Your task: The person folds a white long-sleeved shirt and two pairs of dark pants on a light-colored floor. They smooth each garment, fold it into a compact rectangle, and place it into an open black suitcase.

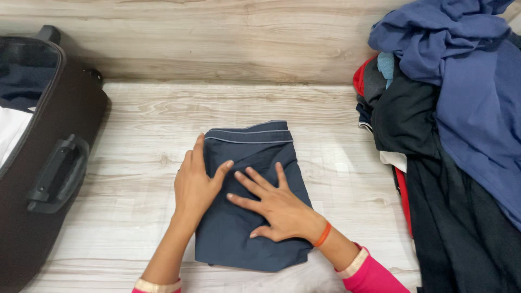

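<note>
Both hands lie flat, fingers spread, on the folded dark blue garment: left hand at its left edge, right hand at its middle. Its long axis runs away from the person on the wooden surface, suitcase left, clothes pile right.

A pale, whitewashed wood-grain surface carries everything, its planks running left to right, and it meets a wall of the same light wood at the far edge. Near the middle lies a folded dark slate-blue cloth garment with thin pale piping along its far hem. At the left edge rests a black fabric suitcase with a moulded plastic handle, its lid open. Along the right side sits a loose heap of clothes in blue, black, red and white.
</note>
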